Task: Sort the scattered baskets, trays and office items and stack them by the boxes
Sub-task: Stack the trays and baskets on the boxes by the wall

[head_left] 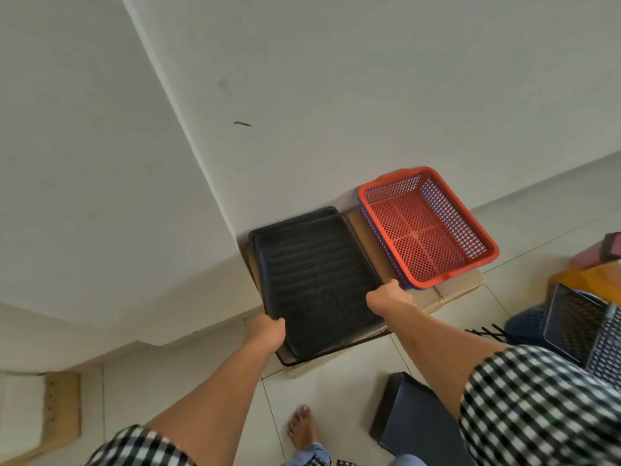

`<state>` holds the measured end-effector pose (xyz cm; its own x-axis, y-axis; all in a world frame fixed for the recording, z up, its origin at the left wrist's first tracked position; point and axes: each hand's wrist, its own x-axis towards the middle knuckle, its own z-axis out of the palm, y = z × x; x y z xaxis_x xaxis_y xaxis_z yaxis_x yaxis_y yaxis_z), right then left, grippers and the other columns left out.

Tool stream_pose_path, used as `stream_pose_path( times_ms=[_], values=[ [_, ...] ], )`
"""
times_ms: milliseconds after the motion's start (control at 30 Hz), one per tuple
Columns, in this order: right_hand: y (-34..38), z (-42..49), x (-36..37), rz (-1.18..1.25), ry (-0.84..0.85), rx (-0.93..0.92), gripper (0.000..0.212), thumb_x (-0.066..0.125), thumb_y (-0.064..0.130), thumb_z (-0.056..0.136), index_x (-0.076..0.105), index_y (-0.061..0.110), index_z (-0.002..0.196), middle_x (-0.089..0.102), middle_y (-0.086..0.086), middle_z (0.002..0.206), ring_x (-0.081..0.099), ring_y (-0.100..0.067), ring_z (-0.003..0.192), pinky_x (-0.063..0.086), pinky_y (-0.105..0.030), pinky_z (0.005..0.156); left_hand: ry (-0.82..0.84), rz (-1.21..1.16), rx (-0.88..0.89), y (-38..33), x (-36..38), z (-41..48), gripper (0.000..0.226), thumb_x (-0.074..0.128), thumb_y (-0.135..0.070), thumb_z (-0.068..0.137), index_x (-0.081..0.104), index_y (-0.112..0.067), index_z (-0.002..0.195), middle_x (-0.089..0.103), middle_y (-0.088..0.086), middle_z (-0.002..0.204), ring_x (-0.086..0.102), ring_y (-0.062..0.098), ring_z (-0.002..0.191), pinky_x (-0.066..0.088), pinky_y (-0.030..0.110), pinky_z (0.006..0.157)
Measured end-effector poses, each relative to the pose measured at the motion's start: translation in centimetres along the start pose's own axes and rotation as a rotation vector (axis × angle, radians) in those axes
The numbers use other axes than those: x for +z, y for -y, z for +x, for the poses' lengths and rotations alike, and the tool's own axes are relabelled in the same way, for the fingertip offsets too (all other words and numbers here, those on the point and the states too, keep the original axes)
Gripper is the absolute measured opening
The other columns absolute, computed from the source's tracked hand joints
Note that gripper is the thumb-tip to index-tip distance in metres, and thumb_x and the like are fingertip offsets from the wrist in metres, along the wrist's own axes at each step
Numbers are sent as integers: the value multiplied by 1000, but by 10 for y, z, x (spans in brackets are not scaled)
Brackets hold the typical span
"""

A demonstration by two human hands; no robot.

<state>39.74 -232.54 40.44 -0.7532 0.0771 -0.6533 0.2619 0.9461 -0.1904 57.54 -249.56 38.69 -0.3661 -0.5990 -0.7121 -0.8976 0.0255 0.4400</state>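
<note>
Two hands on one item: my left hand (265,334) grasps the near left edge of a black tray (316,280) and my right hand (388,297) grasps its right long edge, fingers curled round the rim on both sides. The tray is rectangular, shallow, matte and dark, with rounded corners and a floor ribbed in parallel ridges. It lies in the corner where the pale wall (302,95) meets the floor, over a second black rim (289,218) of like shape. Just beside it to the right is one red basket (426,227): rectangular plastic lattice with a solid rim and small handles, blue lattice showing along its walls. Both rest on flattened brown cardboard (450,290) laid on the glossy pale floor tiles (336,391). Near my right arm is one flat dark blue case (410,418), smooth-faced, on the tiles. At the far right is one dark mesh basket (578,324), tilted. My sleeve (537,415) is black-and-white checked cloth.
</note>
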Motion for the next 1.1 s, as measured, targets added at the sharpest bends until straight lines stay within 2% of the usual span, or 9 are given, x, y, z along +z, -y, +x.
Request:
stream_pose_path(
  times_ms=[67, 133, 233, 367, 467, 567, 700, 933, 1100],
  values=[
    [4, 3, 3, -9, 31, 8, 67, 54, 35, 94, 30, 11, 152, 48, -14, 142, 49, -34, 130, 47, -44, 107, 49, 14, 5, -3, -2, 4, 23, 51, -32, 104, 54, -11, 113, 58, 4, 98, 58, 21, 90, 50, 33, 81],
    [7, 7, 5, 30, 67, 19, 67, 55, 36, 94, 32, 10, 151, 50, -13, 140, 52, -34, 127, 50, -45, 104, 114, 25, 7, -5, -3, 5, 30, 52, -33, 104, 54, -9, 121, 56, 5, 106, 55, 21, 96, 46, 33, 84],
    [12, 14, 7, 118, 96, 42, 75, 61, 39, 93, 26, 12, 154, 44, -14, 143, 51, -33, 128, 51, -45, 104, 185, 67, 27, -11, -5, 6, 37, 52, -34, 103, 50, -7, 130, 55, 8, 116, 52, 19, 100, 45, 33, 88],
    [14, 21, 12, 255, 141, 62, 83, 67, 44, 92, 23, 12, 155, 36, -14, 151, 46, -34, 133, 49, -47, 107, 221, 101, 33, -20, -3, 6, 44, 51, -34, 104, 46, -4, 136, 50, 8, 113, 49, 20, 100, 45, 34, 92],
    [11, 24, 21, 253, 170, 52, 90, 70, 46, 91, 19, 12, 158, 26, -14, 160, 33, -38, 144, 42, -52, 113, 228, 108, 38, -24, -2, 4, 48, 51, -35, 104, 44, -3, 139, 53, 15, 133, 54, 27, 115, 43, 34, 94],
    [11, 28, 27, 222, 204, 16, 97, 68, 51, 92, 11, 13, 161, 8, -14, 168, 16, -40, 153, 30, -56, 120, 285, 135, 32, -25, 1, 3, 52, 51, -37, 104, 41, -3, 142, 52, 15, 133, 52, 28, 121, 42, 34, 96],
    [13, 35, 28, 263, 212, 10, 102, 69, 53, 90, 8, 15, 162, 0, -13, 169, 8, -40, 154, 23, -59, 121, 377, 101, 30, -23, 6, 6, 66, 49, -40, 104, 24, -6, 155, 34, 13, 157, 36, 32, 143, 33, 43, 115],
    [5, 38, 31, 305, 231, -20, 102, 68, 57, 89, 9, 19, 162, 5, -9, 169, 12, -39, 154, 27, -60, 119, 348, 35, 52, -7, 12, 12, 75, 47, -36, 105, 3, -9, 160, 16, 13, 166, 22, 32, 151, 24, 49, 122],
    [-8, 30, 31, 296, 187, -69, 100, 68, 53, 91, 6, 21, 162, 10, -9, 169, 19, -36, 153, 31, -56, 118, 227, 187, 92, -13, 27, 6, 79, 50, -38, 103, 2, -13, 161, 13, 15, 166, 31, 34, 147, 33, 43, 118]
  ],
)
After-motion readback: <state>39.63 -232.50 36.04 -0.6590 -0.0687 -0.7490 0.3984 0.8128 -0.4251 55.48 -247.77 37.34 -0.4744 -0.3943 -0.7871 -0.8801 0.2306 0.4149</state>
